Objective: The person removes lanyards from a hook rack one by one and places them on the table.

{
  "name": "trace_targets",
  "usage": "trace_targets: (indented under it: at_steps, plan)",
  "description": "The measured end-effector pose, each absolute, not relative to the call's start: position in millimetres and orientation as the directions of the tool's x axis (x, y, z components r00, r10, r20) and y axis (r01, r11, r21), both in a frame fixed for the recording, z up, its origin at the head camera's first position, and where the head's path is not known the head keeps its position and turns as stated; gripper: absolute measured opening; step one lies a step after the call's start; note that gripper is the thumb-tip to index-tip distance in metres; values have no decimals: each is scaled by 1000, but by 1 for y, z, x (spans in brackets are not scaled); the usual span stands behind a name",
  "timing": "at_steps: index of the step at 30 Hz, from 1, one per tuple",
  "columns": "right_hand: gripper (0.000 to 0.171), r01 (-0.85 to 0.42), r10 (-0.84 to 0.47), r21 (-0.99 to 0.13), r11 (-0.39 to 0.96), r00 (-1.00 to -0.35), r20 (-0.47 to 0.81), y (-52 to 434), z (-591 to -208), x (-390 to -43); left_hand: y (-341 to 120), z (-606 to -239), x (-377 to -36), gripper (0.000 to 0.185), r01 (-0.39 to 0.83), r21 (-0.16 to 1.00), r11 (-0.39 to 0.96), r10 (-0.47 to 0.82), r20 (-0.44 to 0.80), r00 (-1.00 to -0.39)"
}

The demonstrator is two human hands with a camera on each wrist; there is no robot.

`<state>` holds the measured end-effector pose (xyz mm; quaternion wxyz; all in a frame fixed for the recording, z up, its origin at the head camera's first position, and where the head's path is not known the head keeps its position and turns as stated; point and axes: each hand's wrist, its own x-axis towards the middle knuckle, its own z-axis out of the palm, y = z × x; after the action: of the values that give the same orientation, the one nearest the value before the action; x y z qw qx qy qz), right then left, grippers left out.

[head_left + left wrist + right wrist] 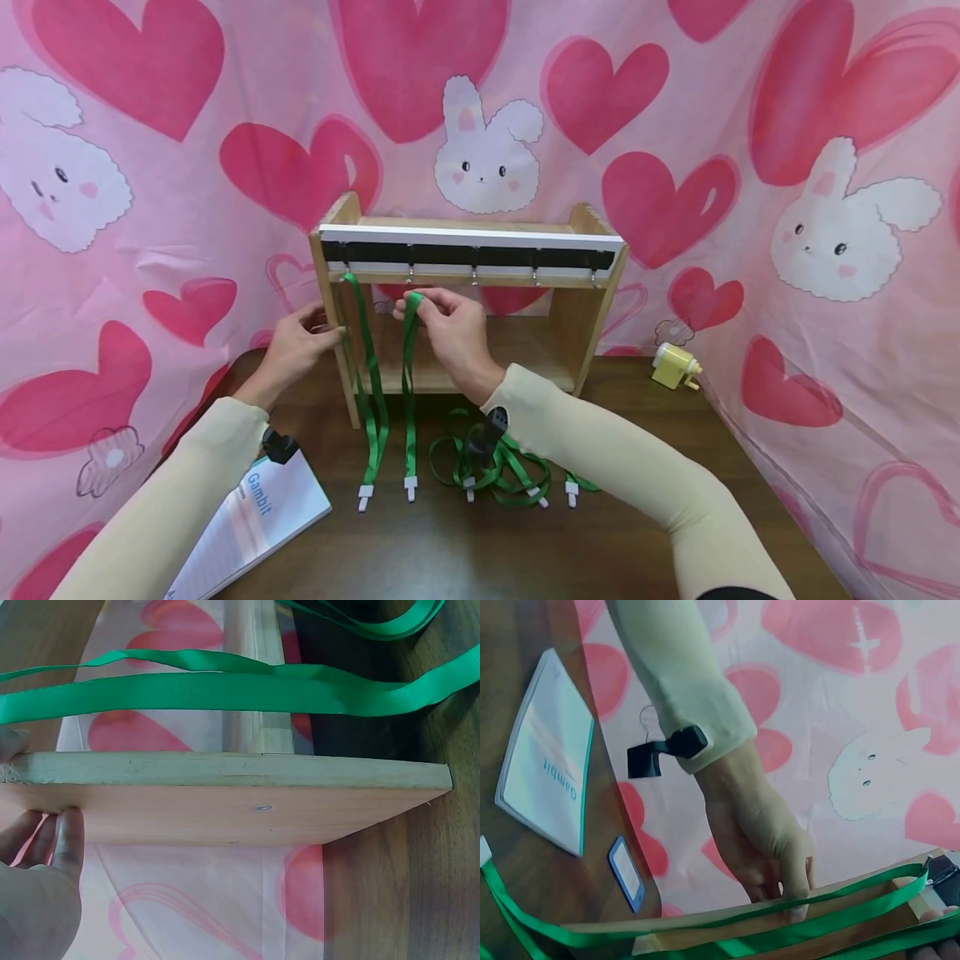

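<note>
— What has the left hand (296,346) got?

— Its grip is on the left upright of the wooden rack (588,312), fingers laid fairly straight against the board, thumb on its front edge. Just right of that grip a green lanyard (367,367) already hangs from the first hook and trails onto the desk (465,550).

— And the right hand (450,329)?

— It pinches the top loop of a second lanyard (410,392) between thumb and fingertips, closed tight on the strap, just under the second hook (410,275). Below the grip the strap drops limp to its white clip (410,488).

— How does it handle?

— Light and floppy, I'd judge; flat woven ribbon, no stiffness (it twists easily). Best held right at the loop's top, where the grip is now, so the loop stays open. Further right, more lanyards lie tangled in a heap (495,467) on the desk.
</note>
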<state>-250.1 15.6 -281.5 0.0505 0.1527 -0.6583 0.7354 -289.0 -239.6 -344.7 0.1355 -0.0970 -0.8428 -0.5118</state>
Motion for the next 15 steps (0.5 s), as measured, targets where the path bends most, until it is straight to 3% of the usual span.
trace_targets:
  at_steps: [8,15]
  plan:
    - [23,-222,-213,-941,-256,-936,279,28,-292,-245,-240,-346,-291,60,290,845,450,22,314,-949]
    - [24,-147,-254,-956,-255,-943,213,38,-306,-230,-241,-346,-290,61,286,851,441,27,306,-952]
